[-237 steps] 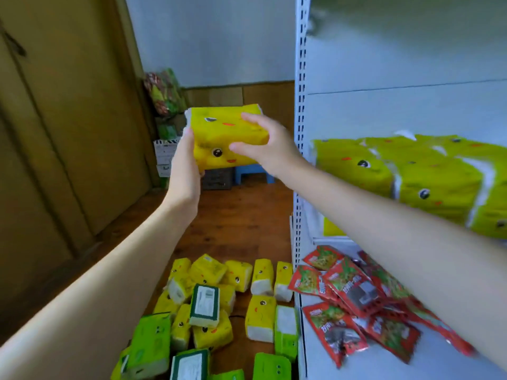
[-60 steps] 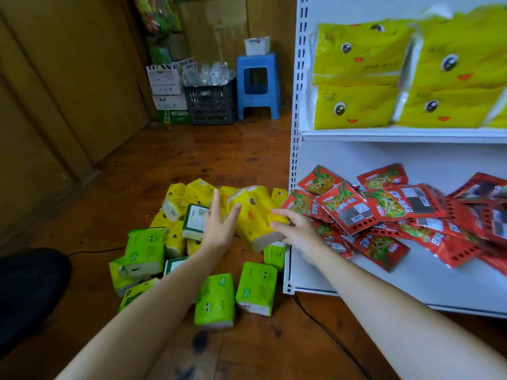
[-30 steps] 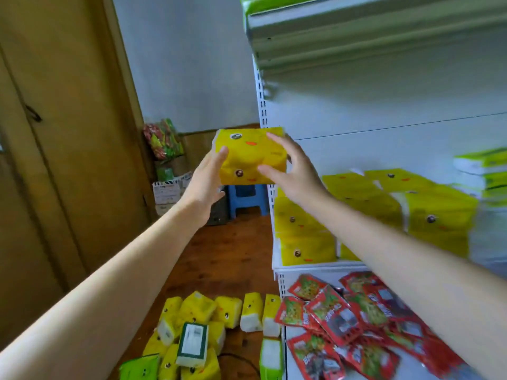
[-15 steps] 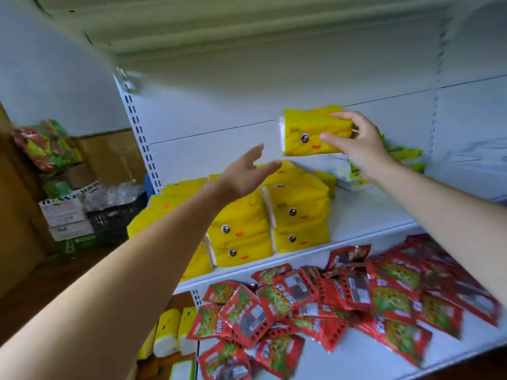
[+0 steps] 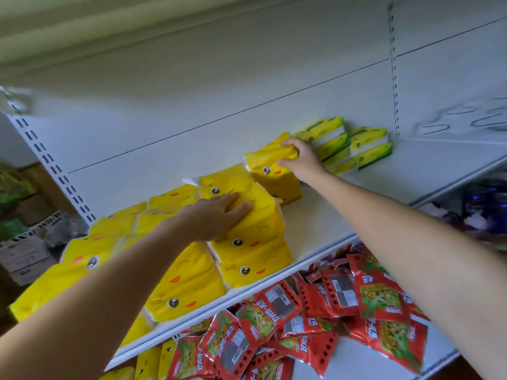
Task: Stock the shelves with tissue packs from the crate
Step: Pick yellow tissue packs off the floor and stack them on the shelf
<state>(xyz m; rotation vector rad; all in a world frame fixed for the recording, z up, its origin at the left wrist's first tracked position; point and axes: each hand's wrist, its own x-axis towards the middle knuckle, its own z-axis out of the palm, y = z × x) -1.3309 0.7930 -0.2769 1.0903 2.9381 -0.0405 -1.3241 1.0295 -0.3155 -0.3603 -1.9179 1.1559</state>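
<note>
Yellow plastic-wrapped tissue pack with a cartoon face [image 5: 270, 171], aloft in the right hand half a second ago, is now down at the back of the white metal shelf [image 5: 384, 171], near 12 o'clock in view. The right hand [image 5: 300, 160] grips its top edge, fingers curled into the wrapper. The left hand [image 5: 216, 218], then reaching in empty, now lies flat on the stacked yellow packs [image 5: 247, 242] at 7 o'clock from it. Green tissue packs [image 5: 356, 146] stand just beside at 2 o'clock, and red snack sachets [image 5: 329, 297] fill the shelf below. This pack looks all but placed; only the letting go seems left.
</note>
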